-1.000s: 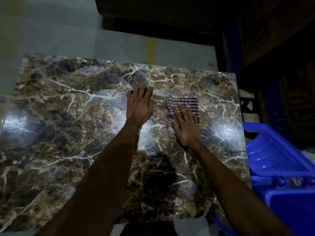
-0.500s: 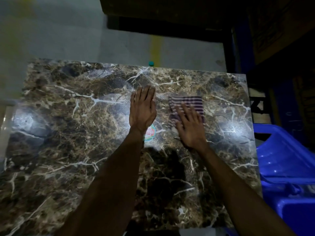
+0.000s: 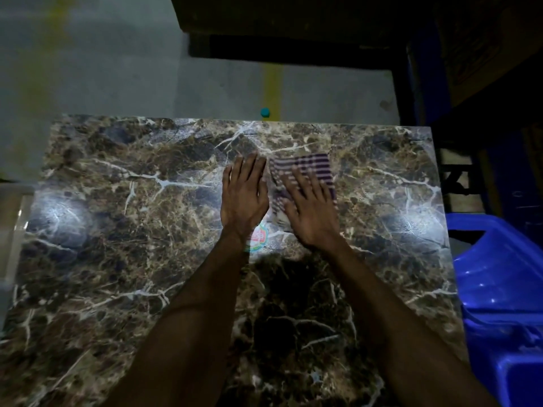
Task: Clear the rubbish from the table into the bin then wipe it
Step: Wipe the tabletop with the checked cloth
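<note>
Our left hand (image 3: 245, 198): fingers straight, flat on the marble surface (image 3: 117, 230). Our right hand (image 3: 313, 212): fingers spread, pressing the striped cloth (image 3: 305, 168) mid-surface. Round sticker (image 3: 258, 237) between wrists: writing unreadable.

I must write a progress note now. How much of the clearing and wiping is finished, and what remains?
Done, it seems: no rubbish shows on the marble table; only a round sticker is seen there. In hand: the right hand presses a striped cloth flat on the top, and the left hand rests flat beside it. Left: wiping the rest of the surface. The blue bin stands at the table's right.
</note>
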Available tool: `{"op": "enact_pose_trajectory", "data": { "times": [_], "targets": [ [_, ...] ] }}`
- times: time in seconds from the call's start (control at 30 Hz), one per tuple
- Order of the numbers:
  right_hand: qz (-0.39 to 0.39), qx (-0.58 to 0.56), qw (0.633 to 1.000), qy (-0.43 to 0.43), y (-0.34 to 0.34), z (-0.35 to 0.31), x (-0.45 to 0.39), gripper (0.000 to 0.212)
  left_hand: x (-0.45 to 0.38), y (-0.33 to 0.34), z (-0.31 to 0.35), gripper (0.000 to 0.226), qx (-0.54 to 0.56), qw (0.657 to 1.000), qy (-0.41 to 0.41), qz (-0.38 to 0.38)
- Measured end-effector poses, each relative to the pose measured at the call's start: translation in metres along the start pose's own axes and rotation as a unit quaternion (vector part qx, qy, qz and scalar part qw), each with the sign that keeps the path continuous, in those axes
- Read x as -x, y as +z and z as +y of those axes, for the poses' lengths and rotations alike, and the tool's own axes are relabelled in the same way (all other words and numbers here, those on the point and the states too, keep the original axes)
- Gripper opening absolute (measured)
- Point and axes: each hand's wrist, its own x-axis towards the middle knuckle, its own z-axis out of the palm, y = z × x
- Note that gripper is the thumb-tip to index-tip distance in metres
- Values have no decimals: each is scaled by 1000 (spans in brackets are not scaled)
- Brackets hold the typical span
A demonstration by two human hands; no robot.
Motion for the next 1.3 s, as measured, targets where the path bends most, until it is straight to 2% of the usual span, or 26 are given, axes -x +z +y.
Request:
{"op": "enact_pose_trajectory", "data": {
  "times": [0.1,0.27,0.4,0.47,0.57,0.67,0.77,0.87,1.0,1.13,1.3],
  "targets": [
    [-3,4,999,45,-7,29,11,59,0,1,-1,51,-9,1000,1,-9],
    [32,2,992,119,-18,35,-53,63,-1,3,0,51,-21,1000,0,-1],
    [27,-4,996,80,-11,-2,-84,63,-2,1,1,50,-19,1000,1,10],
    [17,2,999,33,-3,-17,-66,61,-1,0,2,50,-23,1000,2,11],
    [6,-7,1000,-8,-1,-3,-25,58,-2,-1,2,50,-22,1000,2,5],
    [0,-2,999,32,-12,29,-12,58,-1,-2,2,51,-20,1000,2,-3],
    [12,3,995,96,-21,49,-46,61,-1,-1,2,51,-24,1000,1,1],
    [18,-3,992,122,-23,37,-89,64,-1,-1,2,51,-24,1000,0,6],
    [19,-2,997,78,-15,2,-102,65,-1,-2,4,51,-20,1000,1,7],
    [8,9,1000,-3,-6,4,-57,60,-1,-2,3,51,-29,1000,1,3],
    [15,7,999,49,-14,37,-26,60,-1,-3,3,51,-26,1000,-5,-6]
  ]
}}
